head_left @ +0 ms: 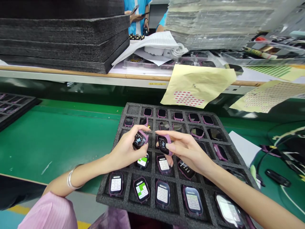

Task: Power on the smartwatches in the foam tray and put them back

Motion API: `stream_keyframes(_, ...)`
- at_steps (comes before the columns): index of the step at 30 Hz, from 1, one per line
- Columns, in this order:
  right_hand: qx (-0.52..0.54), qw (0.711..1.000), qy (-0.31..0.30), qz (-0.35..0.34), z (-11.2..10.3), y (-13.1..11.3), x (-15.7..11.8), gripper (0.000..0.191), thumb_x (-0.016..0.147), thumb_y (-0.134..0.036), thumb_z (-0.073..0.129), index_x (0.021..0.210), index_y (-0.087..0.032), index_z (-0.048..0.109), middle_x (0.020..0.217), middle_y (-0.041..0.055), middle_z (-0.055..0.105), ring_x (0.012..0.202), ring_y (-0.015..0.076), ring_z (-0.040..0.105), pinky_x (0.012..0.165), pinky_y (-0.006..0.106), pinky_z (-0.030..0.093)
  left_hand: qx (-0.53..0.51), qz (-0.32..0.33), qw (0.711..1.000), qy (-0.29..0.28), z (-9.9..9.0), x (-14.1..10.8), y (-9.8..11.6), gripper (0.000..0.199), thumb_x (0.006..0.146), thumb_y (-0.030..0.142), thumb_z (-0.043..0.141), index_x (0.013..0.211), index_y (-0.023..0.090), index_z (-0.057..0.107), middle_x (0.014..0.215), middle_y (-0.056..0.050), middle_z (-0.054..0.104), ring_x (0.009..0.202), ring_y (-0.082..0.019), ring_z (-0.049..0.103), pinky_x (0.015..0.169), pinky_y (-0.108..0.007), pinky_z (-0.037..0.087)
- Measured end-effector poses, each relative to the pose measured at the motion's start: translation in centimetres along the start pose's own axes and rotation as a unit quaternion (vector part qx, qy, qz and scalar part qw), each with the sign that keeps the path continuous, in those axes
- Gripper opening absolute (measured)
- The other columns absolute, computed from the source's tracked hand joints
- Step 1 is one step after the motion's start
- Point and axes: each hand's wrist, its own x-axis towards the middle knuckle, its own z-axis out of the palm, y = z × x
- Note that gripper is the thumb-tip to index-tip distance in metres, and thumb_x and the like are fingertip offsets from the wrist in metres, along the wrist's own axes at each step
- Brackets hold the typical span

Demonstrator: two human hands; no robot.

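Observation:
My left hand (130, 144) grips a purple smartwatch body (139, 140) by its edges, its dark screen lit with a small graphic. A second purple smartwatch (164, 144), also lit, is pinched between the thumb and fingers of my right hand (184, 146). Both watches are held close together above a dark grey foam tray (152, 171) with square pockets. Strapless watches fill most pockets. In the nearest row, a watch (116, 183) shows a white grid, and another (141, 189) shows a grid partly green. Watches in the far row (162, 113) have dark screens.
Another foam tray (14, 103) lies at the left on the green bench (71, 136). Black foam sheets (62, 44) and stacked clear trays (214, 25) stand on the shelf, with yellow papers (197, 84) hanging down. Cables and a black device (277, 177) lie right. A person (137, 19) stands behind.

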Motion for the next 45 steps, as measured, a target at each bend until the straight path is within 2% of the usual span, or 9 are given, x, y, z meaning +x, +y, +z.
stream_keyframes(10, 0.017, 1.0, -0.009, 0.016, 0.1, -0.1, -0.1, 0.037, 0.083, -0.025, 0.069, 0.118, -0.017, 0.065, 0.081, 0.0057, 0.067, 0.048, 0.0116, 0.059, 0.046, 0.024, 0.05, -0.005, 0.013, 1.0, 0.025, 0.0, -0.2, 0.0, 0.035, 0.075, 0.008, 0.056, 0.106, 0.021, 0.049, 0.078, 0.005, 0.051, 0.067, -0.01, 0.049, 0.064, -0.02, 0.041)
stream_keyframes(12, 0.015, 1.0, -0.008, 0.026, 0.2, -0.2, -0.1, 0.037, 0.083, -0.025, 0.069, 0.119, -0.017, 0.064, 0.08, 0.0047, 0.066, 0.048, 0.0116, 0.059, 0.046, 0.024, 0.05, -0.01, -0.002, 1.0, 0.025, 0.0, -0.2, -0.1, 0.033, 0.074, 0.007, 0.056, 0.104, 0.021, 0.05, 0.078, 0.005, 0.051, 0.067, -0.01, 0.05, 0.064, -0.02, 0.041)
stream_keyframes(15, 0.04, 0.999, -0.011, 0.032, 0.2, -0.3, -0.1, 0.038, 0.084, -0.024, 0.066, 0.121, -0.016, 0.062, 0.072, 0.0016, 0.063, 0.051, 0.0127, 0.061, 0.049, 0.024, 0.051, -0.063, -0.053, 0.997, -0.004, -0.1, -0.1, -0.1, 0.037, 0.078, 0.014, 0.058, 0.113, 0.022, 0.048, 0.082, 0.003, 0.052, 0.067, -0.01, 0.051, 0.06, -0.02, 0.043)
stream_keyframes(17, 0.068, 0.997, -0.02, 0.034, 0.2, -0.3, 0.0, 0.041, 0.085, -0.022, 0.064, 0.124, -0.015, 0.059, 0.071, 0.001, 0.063, 0.054, 0.0139, 0.063, 0.051, 0.024, 0.052, -0.146, -0.093, 0.984, -0.039, -0.1, 0.0, -0.1, 0.047, 0.078, 0.017, 0.061, 0.12, 0.023, 0.044, 0.087, 0.002, 0.053, 0.068, -0.01, 0.053, 0.057, -0.021, 0.045)
stream_keyframes(19, 0.088, 0.995, -0.025, 0.036, 0.2, -0.4, 0.1, 0.042, 0.085, -0.021, 0.063, 0.125, -0.014, 0.056, 0.08, 0.0036, 0.065, 0.058, 0.0143, 0.064, 0.053, 0.024, 0.052, -0.233, -0.121, 0.963, -0.055, -0.2, 0.2, 0.1, 0.052, 0.076, 0.015, 0.062, 0.123, 0.022, 0.042, 0.09, 0.0, 0.054, 0.07, -0.011, 0.056, 0.061, -0.023, 0.05)
stream_keyframes(22, 0.085, 0.995, -0.011, 0.04, 0.2, -0.2, 0.3, 0.036, 0.085, -0.019, 0.061, 0.12, -0.013, 0.057, 0.095, 0.008, 0.066, 0.062, 0.014, 0.064, 0.053, 0.024, 0.052, -0.315, -0.152, 0.936, -0.045, -0.6, 0.6, 0.3, 0.048, 0.075, 0.01, 0.056, 0.121, 0.018, 0.046, 0.09, -0.002, 0.06, 0.079, -0.015, 0.062, 0.069, -0.028, 0.054)
stream_keyframes(25, 0.059, 0.997, 0.018, 0.034, 0.2, 0.0, 0.4, 0.035, 0.082, -0.015, 0.062, 0.117, -0.014, 0.056, 0.099, 0.0086, 0.065, 0.062, 0.0139, 0.064, 0.051, 0.023, 0.052, -0.358, -0.175, 0.917, -0.038, -0.9, 0.8, 0.2, 0.045, 0.075, 0.009, 0.052, 0.119, 0.017, 0.049, 0.096, -0.005, 0.064, 0.089, -0.018, 0.064, 0.073, -0.031, 0.055)
stream_keyframes(34, 0.011, 1.0, 0.011, 0.019, -0.2, 0.7, 0.1, 0.046, 0.084, -0.017, 0.059, 0.129, -0.017, 0.048, 0.104, 0.012, 0.067, 0.066, 0.0198, 0.07, 0.05, 0.026, 0.055, -0.352, -0.181, 0.915, -0.078, -0.9, 0.6, -0.2, 0.047, 0.074, 0.008, 0.053, 0.12, 0.019, 0.052, 0.1, -0.006, 0.066, 0.092, -0.02, 0.065, 0.078, -0.036, 0.056)
stream_keyframes(45, -0.003, 1.0, 0.027, 0.007, 0.2, 0.5, -0.2, 0.04, 0.086, -0.022, 0.063, 0.125, -0.015, 0.053, 0.102, 0.0121, 0.07, 0.064, 0.0184, 0.071, 0.05, 0.025, 0.055, -0.339, -0.157, 0.923, -0.092, -0.5, 0.3, -0.4, 0.047, 0.076, 0.005, 0.051, 0.12, 0.019, 0.05, 0.1, -0.005, 0.064, 0.093, -0.018, 0.064, 0.077, -0.034, 0.056)
